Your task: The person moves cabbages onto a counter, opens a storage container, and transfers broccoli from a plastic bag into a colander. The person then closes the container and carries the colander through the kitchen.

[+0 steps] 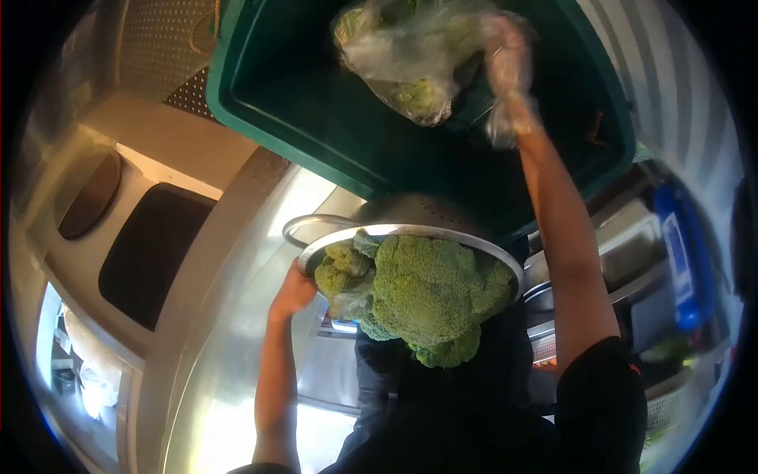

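Kitchen — broccoli [426, 284], illegible blue-white label [677, 249]

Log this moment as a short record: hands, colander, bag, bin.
Left hand: at the colander's edge, gripping it
Right hand: in a clear plastic glove, blurred, at the bag; exact grip unclear
Colander: metal, heaped with broccoli
Bag: clear plastic, something green inside
Bin: dark green, beyond the colander; whether the bag is in it or above it, cannot tell
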`<control>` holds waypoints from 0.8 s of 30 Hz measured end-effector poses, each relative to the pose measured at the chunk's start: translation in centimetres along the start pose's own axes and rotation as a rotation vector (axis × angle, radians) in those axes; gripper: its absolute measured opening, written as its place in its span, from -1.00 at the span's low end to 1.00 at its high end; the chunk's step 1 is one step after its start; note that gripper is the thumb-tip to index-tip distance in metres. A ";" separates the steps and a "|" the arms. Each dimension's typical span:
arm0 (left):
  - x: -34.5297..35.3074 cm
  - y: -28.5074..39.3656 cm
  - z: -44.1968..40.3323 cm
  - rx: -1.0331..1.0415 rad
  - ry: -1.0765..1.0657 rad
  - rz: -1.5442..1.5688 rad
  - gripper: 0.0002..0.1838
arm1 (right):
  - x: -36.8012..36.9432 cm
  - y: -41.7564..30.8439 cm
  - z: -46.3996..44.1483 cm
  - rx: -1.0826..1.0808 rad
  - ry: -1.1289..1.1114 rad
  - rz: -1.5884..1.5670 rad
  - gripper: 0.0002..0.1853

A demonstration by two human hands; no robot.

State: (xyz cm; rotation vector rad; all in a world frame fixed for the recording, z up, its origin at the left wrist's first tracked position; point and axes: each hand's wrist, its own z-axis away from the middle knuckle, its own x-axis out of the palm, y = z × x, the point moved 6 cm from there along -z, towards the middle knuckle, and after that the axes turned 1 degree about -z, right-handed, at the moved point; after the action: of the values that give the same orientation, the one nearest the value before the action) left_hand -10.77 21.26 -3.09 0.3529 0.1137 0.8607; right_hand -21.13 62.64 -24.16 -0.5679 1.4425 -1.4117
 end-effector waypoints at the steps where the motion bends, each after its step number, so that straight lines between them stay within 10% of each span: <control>1: 0.2 0.2 0.2 -0.009 0.001 -0.003 -0.66 | -1.4 2.3 -1.5 0.085 0.160 0.087 -0.71; 5: -0.4 -0.1 0.0 -0.016 0.032 -0.078 -0.52 | 7.7 9.3 0.4 0.029 -0.090 0.462 -0.69; 12: -0.3 -0.7 0.2 -0.037 -0.004 -0.035 -0.41 | 11.5 -1.3 8.8 0.027 -0.972 0.784 -0.85; 14: -0.8 -1.3 -0.2 -0.059 0.026 -0.029 -0.42 | 8.4 -8.0 6.3 -0.222 -0.916 1.051 -0.85; 16: -0.8 -1.8 -0.1 0.050 -0.035 -0.132 -0.42 | 4.1 -7.8 0.5 0.176 -0.708 0.959 -0.78; 19: 0.0 -0.1 -0.1 0.001 0.031 -0.059 -0.68 | 0.1 -3.8 -5.8 0.140 -0.251 0.899 -0.77; 24: -0.1 -0.8 0.1 0.038 0.058 -0.053 -0.72 | 7.0 0.6 -3.8 0.111 -0.273 0.698 -0.76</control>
State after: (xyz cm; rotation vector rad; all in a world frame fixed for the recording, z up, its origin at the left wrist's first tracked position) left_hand -10.20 20.70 -3.26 0.3590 0.1925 0.8173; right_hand -26.98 58.49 -27.67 -0.1433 1.1694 -0.8136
